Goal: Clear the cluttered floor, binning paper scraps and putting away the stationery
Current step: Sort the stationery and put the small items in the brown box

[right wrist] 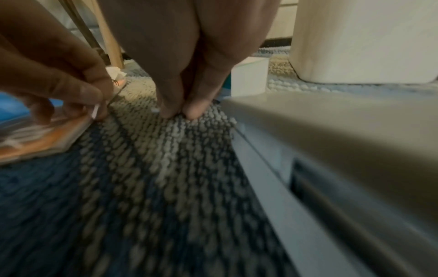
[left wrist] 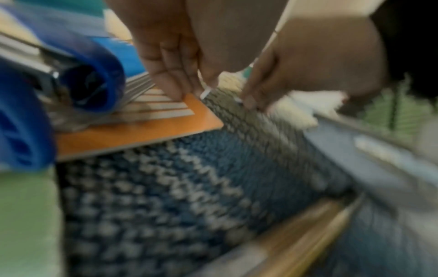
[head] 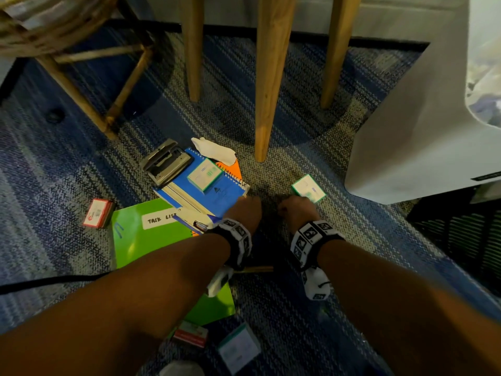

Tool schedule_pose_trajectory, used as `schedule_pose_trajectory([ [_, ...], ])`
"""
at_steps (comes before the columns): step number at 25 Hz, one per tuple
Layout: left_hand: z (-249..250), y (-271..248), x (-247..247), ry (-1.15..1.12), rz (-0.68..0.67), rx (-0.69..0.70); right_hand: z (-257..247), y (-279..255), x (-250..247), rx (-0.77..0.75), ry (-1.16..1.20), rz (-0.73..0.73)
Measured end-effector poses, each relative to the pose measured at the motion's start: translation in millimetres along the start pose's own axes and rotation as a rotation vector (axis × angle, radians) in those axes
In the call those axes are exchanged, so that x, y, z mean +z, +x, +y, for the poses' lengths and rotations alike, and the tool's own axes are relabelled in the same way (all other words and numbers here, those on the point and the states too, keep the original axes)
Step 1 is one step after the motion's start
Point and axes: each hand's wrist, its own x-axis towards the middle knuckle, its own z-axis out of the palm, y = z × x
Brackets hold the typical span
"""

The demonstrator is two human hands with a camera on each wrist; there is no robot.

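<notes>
Head view: left hand [head: 245, 210] and right hand [head: 296, 208] reach the carpet [head: 284, 164], grips hidden. Wrist views: each pinches a tiny white paper scrap [left wrist: 205, 93].

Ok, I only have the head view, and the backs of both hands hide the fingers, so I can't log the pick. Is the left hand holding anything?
Observer: Yes. The left wrist view shows the left hand pinching a tiny white paper scrap at the corner of the orange cover.
Operator: And the right one?
Observer: In the right wrist view, the right hand has its fingertips pressed together on the carpet. A white speck sits right beside them. I cannot tell whether it is in the grip.
</notes>
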Motion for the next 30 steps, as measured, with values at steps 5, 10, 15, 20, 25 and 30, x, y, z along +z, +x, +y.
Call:
schedule_pose_trajectory([
  [5,-3.0,-0.6,-22.7,-0.498,0.167,-0.065,7.2,-12.8,-14.5,-0.024,0.053,0.025],
  [10,41.3,-9.1,-114.3,-0.614,0.26,0.152,15.7,-88.4,-107.4,-0.294,0.06,0.078],
  [15,130.6,-39.5,-205.2,-0.856,0.432,0.428,28.6,-191.1,-231.2,-0.107,0.565,0.505],
  [20,205.8,-45.4,-238.0,-0.892,0.557,0.485,79.8,-210.3,-273.9,0.253,0.943,0.93],
  [25,230.8,-16.4,-227.8,-0.93,0.641,0.337,105.8,-197.9,-250.2,0.426,0.799,0.928],
  [30,236.7,-16.7,-223.2,-0.92,0.647,0.337,113.0,-202.8,-251.6,0.353,0.703,0.978],
])
